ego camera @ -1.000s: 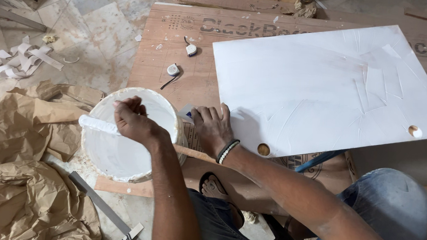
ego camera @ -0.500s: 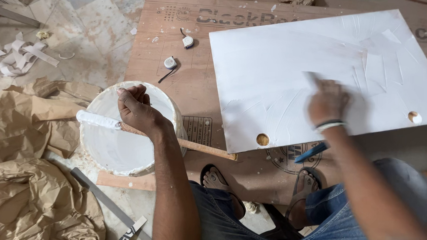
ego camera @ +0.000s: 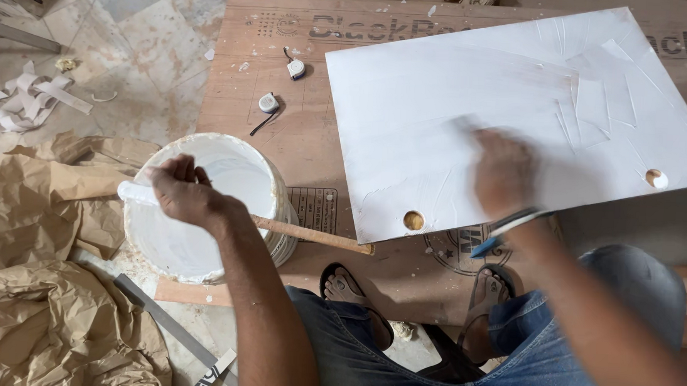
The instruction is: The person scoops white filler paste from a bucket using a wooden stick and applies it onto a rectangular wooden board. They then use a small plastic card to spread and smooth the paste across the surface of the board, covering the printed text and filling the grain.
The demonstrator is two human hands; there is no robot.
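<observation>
White bucket (ego camera: pixel 204 210) under left hand (ego camera: pixel 185 198) — fingers clenched on stick (ego camera: pixel 311 235); right hand (ego camera: pixel 505 171) blurred, seemingly flat on panel (ego camera: pixel 471 90).

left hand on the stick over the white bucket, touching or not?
Touching. The head view shows the left hand closed around the wooden stick lying across the white bucket's rim.

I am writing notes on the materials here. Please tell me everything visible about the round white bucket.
The round white plastic bucket stands upright and open on the floor, at the brown board's left edge, beside crumpled brown paper. White paste coats its inside and smears its rim. A wooden-handled tool lies across the rim, its white-coated end gripped by the left hand above the opening.
</observation>
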